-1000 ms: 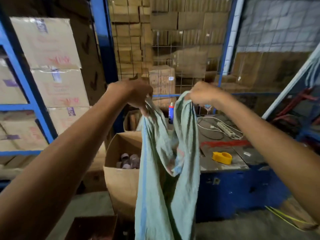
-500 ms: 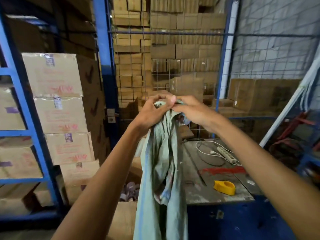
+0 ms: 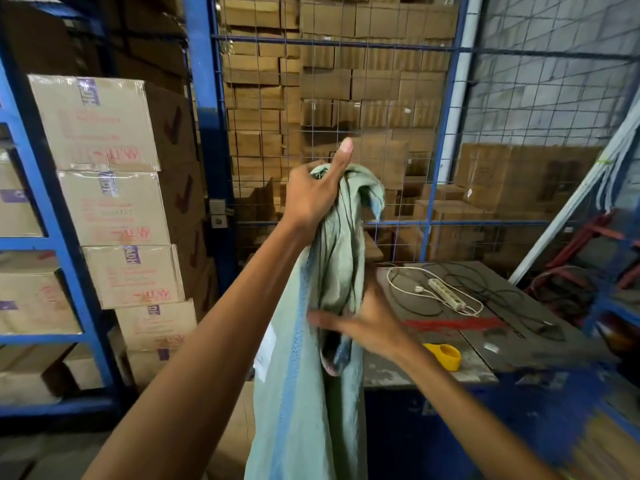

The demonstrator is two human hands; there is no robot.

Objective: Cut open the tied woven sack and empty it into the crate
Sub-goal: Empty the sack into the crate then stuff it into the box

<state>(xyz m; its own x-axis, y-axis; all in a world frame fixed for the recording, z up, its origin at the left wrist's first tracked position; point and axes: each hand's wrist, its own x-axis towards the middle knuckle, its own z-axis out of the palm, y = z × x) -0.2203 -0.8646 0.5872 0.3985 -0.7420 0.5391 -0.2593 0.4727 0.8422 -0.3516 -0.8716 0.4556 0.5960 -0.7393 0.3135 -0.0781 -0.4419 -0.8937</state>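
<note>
Both hands on woven sack (image 3: 311,393), frame centre. Left hand (image 3: 311,199) fisted round bunched top, thumb up, so it hangs limp; right hand (image 3: 367,327), blurred, fingers spread against mid-cloth. I judge it's emptied; crate hidden.

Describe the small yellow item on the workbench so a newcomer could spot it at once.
Find the grey metal-topped workbench on the right. Near its front edge, beside the right hand, lies a small bright yellow plastic object. It is the bench's only yellow thing; the white power strip lies further back.
</note>
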